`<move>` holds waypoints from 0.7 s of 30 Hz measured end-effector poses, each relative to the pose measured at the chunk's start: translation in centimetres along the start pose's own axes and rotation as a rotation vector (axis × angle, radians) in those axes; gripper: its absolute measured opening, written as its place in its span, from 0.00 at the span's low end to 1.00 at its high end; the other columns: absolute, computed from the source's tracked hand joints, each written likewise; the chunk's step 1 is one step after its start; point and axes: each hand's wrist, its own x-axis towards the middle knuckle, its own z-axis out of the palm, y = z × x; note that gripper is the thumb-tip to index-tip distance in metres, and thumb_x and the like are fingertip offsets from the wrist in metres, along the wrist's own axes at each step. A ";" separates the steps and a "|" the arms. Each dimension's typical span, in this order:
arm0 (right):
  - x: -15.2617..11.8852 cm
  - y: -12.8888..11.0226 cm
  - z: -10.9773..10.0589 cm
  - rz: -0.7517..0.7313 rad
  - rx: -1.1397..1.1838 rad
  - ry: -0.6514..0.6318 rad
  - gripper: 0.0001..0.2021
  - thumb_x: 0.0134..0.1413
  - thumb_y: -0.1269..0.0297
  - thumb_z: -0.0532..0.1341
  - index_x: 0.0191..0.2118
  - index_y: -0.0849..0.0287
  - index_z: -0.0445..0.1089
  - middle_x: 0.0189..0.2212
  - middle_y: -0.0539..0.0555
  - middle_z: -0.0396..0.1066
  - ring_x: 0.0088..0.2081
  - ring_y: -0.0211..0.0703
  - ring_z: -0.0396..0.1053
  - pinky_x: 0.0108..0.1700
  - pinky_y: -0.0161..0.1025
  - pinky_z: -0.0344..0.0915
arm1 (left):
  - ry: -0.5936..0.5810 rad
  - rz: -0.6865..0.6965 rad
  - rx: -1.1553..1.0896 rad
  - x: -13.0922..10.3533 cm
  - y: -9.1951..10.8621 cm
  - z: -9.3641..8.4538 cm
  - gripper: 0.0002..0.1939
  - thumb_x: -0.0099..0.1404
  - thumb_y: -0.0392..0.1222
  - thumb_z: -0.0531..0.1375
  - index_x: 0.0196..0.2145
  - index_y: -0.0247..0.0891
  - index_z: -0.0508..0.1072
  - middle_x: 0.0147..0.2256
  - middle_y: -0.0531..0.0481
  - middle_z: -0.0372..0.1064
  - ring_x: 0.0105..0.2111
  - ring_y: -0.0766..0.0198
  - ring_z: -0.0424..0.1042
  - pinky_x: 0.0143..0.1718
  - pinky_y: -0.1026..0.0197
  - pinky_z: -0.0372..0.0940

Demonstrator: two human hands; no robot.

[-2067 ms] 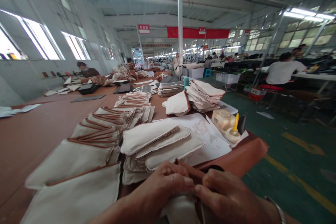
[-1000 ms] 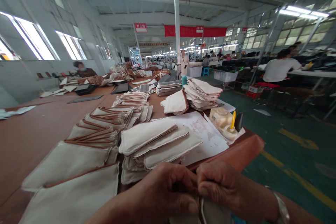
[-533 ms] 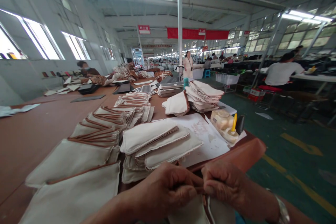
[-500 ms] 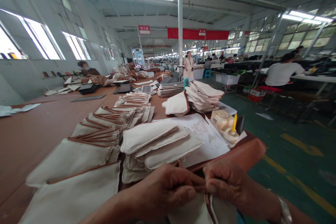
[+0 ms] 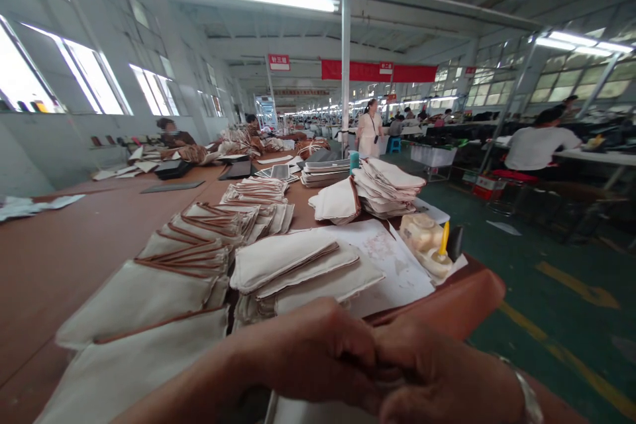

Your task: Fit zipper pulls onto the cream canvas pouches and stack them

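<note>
My left hand (image 5: 318, 351) and my right hand (image 5: 422, 364) meet at the bottom centre, fingers curled together over a cream fabric piece (image 5: 318, 411) that shows below them. What the fingertips pinch is hidden. Just beyond them lies a stack of cream fabric pieces (image 5: 283, 258) with brown edges. Left of it, a long row of overlapping cream pieces (image 5: 144, 298) with brown trim runs away over the brown table (image 5: 64, 245). A stained white paper sheet (image 5: 382, 265) lies right of the stack.
A glue container with a yellow nozzle (image 5: 444, 238) stands near the table's right edge. Behind are another cream stack (image 5: 387, 185), a teal thread spool (image 5: 354, 160) and grey panels (image 5: 322, 173). A standing person (image 5: 369, 129) and seated people are farther off.
Both my hands have drawn closer together, and my right hand now sits lower and overlaps my left fingers. The view has shifted slightly. The standing person appears nearer.
</note>
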 end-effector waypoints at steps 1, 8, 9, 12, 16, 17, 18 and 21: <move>-0.1 0.0 0.3 0.027 0.018 0.002 0.23 0.59 0.43 0.58 0.27 0.59 0.65 0.26 0.47 0.57 0.29 0.38 0.55 0.33 0.35 0.57 | -0.041 -0.075 -0.041 -0.5 -0.7 -0.8 0.21 0.60 0.58 0.64 0.26 0.36 0.68 0.23 0.58 0.54 0.25 0.69 0.52 0.24 0.67 0.49; -3.8 4.1 -2.1 0.166 0.115 0.180 0.19 0.62 0.48 0.57 0.33 0.62 0.71 0.29 0.51 0.64 0.33 0.42 0.62 0.34 0.36 0.59 | 0.083 -0.272 -0.240 -4.2 -7.3 -3.5 0.29 0.46 0.59 0.72 0.39 0.34 0.75 0.30 0.56 0.68 0.30 0.67 0.62 0.33 0.68 0.60; -4.2 5.1 -2.4 0.193 0.090 0.179 0.19 0.62 0.49 0.58 0.33 0.62 0.71 0.29 0.51 0.63 0.32 0.42 0.61 0.34 0.36 0.58 | 0.119 -0.256 -0.273 -4.2 -7.2 -3.3 0.29 0.46 0.58 0.72 0.40 0.34 0.75 0.32 0.55 0.70 0.32 0.66 0.64 0.35 0.67 0.61; -4.5 6.9 -2.7 0.317 -0.051 0.152 0.16 0.61 0.53 0.60 0.30 0.62 0.70 0.26 0.49 0.63 0.29 0.39 0.60 0.31 0.35 0.57 | 0.181 -0.232 -0.276 -3.1 -5.5 -1.9 0.28 0.44 0.54 0.74 0.39 0.35 0.76 0.32 0.54 0.71 0.31 0.65 0.65 0.33 0.68 0.60; -2.9 5.1 -1.1 0.227 0.023 0.193 0.13 0.59 0.57 0.63 0.44 0.60 0.70 0.37 0.53 0.70 0.38 0.45 0.67 0.39 0.38 0.63 | 0.133 -0.209 -0.184 -0.5 -2.5 0.6 0.27 0.44 0.54 0.74 0.38 0.36 0.77 0.27 0.58 0.65 0.26 0.69 0.58 0.24 0.70 0.52; -2.3 4.2 -0.4 0.182 0.121 0.192 0.15 0.61 0.56 0.60 0.49 0.60 0.68 0.39 0.54 0.70 0.41 0.46 0.67 0.40 0.38 0.64 | 0.114 -0.197 -0.180 0.1 -2.1 1.1 0.27 0.44 0.54 0.74 0.38 0.36 0.77 0.26 0.58 0.64 0.25 0.70 0.57 0.23 0.69 0.51; -1.8 3.4 0.3 0.148 0.187 0.198 0.15 0.64 0.56 0.58 0.50 0.60 0.66 0.40 0.54 0.70 0.40 0.45 0.67 0.40 0.39 0.65 | 0.099 -0.186 -0.184 0.4 -1.8 1.5 0.26 0.45 0.55 0.73 0.37 0.36 0.77 0.26 0.58 0.64 0.25 0.70 0.56 0.22 0.69 0.50; -0.6 2.3 2.4 0.125 0.115 0.292 0.11 0.66 0.59 0.54 0.46 0.60 0.66 0.39 0.54 0.71 0.39 0.44 0.68 0.41 0.39 0.65 | 0.102 -0.194 -0.193 0.7 -1.8 1.8 0.26 0.46 0.56 0.73 0.36 0.35 0.76 0.28 0.58 0.65 0.26 0.70 0.56 0.22 0.69 0.49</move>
